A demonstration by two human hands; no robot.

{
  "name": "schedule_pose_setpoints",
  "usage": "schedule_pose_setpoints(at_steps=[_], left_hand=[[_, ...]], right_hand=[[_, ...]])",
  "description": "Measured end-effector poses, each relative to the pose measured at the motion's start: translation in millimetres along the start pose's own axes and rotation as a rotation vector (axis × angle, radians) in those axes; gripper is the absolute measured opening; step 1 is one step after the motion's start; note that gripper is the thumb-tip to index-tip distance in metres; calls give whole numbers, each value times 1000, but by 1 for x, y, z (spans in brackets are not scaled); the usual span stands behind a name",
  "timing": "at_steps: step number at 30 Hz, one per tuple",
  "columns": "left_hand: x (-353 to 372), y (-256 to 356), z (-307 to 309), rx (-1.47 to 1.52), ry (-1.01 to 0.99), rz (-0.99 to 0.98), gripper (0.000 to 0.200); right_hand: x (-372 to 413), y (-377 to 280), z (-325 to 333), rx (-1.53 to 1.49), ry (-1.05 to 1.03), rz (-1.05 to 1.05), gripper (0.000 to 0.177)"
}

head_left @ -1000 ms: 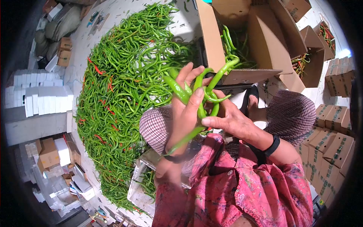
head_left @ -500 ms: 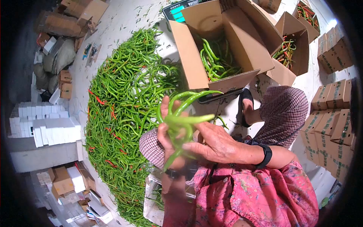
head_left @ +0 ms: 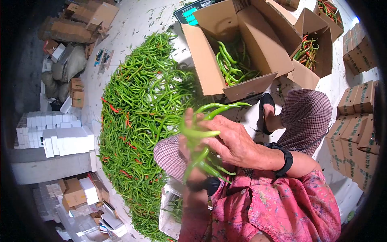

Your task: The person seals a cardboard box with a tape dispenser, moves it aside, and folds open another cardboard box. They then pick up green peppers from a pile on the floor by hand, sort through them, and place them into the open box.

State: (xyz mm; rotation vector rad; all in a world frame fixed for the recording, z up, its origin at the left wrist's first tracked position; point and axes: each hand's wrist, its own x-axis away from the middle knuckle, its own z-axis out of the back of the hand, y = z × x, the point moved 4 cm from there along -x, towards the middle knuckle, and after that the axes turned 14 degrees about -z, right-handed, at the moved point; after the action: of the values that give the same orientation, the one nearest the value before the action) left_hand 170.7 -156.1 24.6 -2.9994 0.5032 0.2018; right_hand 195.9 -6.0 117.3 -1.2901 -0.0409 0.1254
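Note:
Several long green peppers (head_left: 196, 133) are bunched between my two hands, in front of my lap. My left hand (head_left: 188, 141), blurred by motion, has them against its palm and fingers. Closed around the same bunch from the right side is my right hand (head_left: 231, 141), thumb and fingers pressed on the peppers. A big pile of green peppers (head_left: 137, 109) with some red ones lies on the floor beyond and to the left. An open cardboard box (head_left: 209, 60) with green peppers at its bottom stands ahead, beside a scale display (head_left: 193, 15).
A box (head_left: 322, 48) with red and green peppers is at the upper right. Closed cartons (head_left: 354, 141) are stacked at the right. White boxes (head_left: 66, 139) stand at the left. A white crate (head_left: 169, 224) is beside my lap.
Both hands and the peppers have shifted slightly right in view. The right fingers are now wrapped more closely around the bunch, and more pepper tips show below.

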Motion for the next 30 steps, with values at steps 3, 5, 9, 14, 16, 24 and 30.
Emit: schedule_pose_setpoints(at_steps=[3, 5, 9, 14, 16, 24, 30], left_hand=[[-1, -19, -24, -325, 83, -127, 53], [3, -37, -58, -1015, 106, -263, 50], [19, -39, -33, -928, 230, -189, 47], [75, -8, 55, -544, 625, -23, 46], [104, 3, 90, -436, 786, 21, 46], [73, -12, 70, -360, 690, -142, 45], [-1, -27, -14, -377, 246, -278, 55]], right_hand=[[-3, -8, -3, -2, 29, 43, 31], [-4, -15, -8, 90, 98, 144, 29], [-14, -18, -17, 285, 43, 125, 38], [-17, -17, -20, 330, 9, 136, 30], [-18, -15, -20, 335, 12, 108, 24], [-21, -10, -16, 296, -74, 47, 20], [-26, -10, 15, 104, -23, 236, 22]])
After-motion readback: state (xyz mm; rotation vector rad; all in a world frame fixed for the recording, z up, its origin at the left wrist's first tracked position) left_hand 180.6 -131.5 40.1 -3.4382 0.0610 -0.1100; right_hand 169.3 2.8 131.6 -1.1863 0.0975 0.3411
